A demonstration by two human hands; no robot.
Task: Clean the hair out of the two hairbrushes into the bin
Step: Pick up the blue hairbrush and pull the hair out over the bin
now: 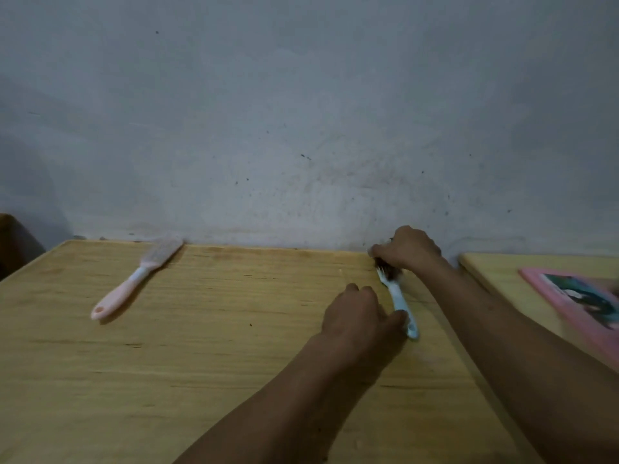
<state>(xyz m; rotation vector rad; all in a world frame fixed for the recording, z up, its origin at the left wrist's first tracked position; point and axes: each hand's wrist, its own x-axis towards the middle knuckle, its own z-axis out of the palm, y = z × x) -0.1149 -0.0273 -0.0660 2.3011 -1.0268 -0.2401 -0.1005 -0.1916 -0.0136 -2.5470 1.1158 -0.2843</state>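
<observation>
A pale blue hairbrush (399, 296) lies on the wooden table (217, 329) near the back right, its head packed with dark hair. My left hand (360, 316) pins the brush's handle against the table. My right hand (407, 247) is closed over the head of the brush, fingers pinching the dark hair there. A pink hairbrush (134, 283) lies apart at the back left of the table, bristle end toward the wall. No bin is in view.
A stained grey wall (301, 128) runs right behind the table. A second wooden surface (495, 272) stands to the right with a pink-edged picture board (579, 299) on it. A dark brown object (13, 246) sits at the far left edge.
</observation>
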